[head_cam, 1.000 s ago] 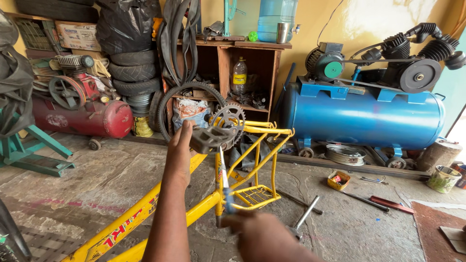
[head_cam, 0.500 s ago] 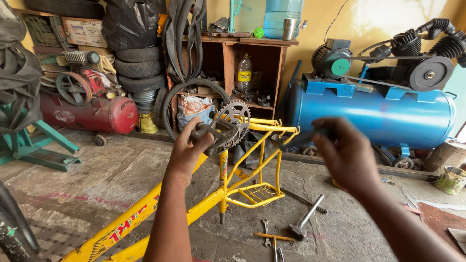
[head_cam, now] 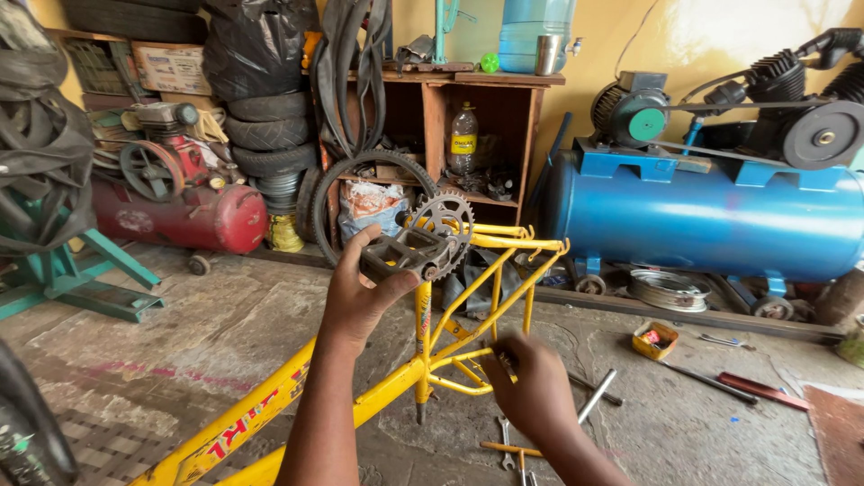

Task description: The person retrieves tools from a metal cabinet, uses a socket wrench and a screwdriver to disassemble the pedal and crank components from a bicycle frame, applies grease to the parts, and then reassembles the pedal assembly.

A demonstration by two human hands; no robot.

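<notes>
A yellow bicycle frame (head_cam: pixel 468 310) stands upside down in front of me. At its top sit a toothed chainring (head_cam: pixel 443 219) and a grey pedal (head_cam: pixel 396 255). My left hand (head_cam: pixel 360 297) grips the pedal from below. My right hand (head_cam: pixel 531 396) is lower, fingers closed beside the frame's thin yellow stays; what it pinches is hidden, perhaps a small tool. Wrenches and a hammer (head_cam: pixel 594 398) lie on the floor under it.
A blue air compressor (head_cam: pixel 711 216) stands at the right, a red one (head_cam: pixel 180 216) at the left. A wooden shelf (head_cam: pixel 468 117) with a bottle, stacked tyres (head_cam: pixel 270 135) and a loose wheel line the back. A small yellow tin (head_cam: pixel 655 340) and tools lie on the concrete floor.
My right hand has dropped from chainring height down to the lower stays of the frame. My left hand has stayed on the pedal.
</notes>
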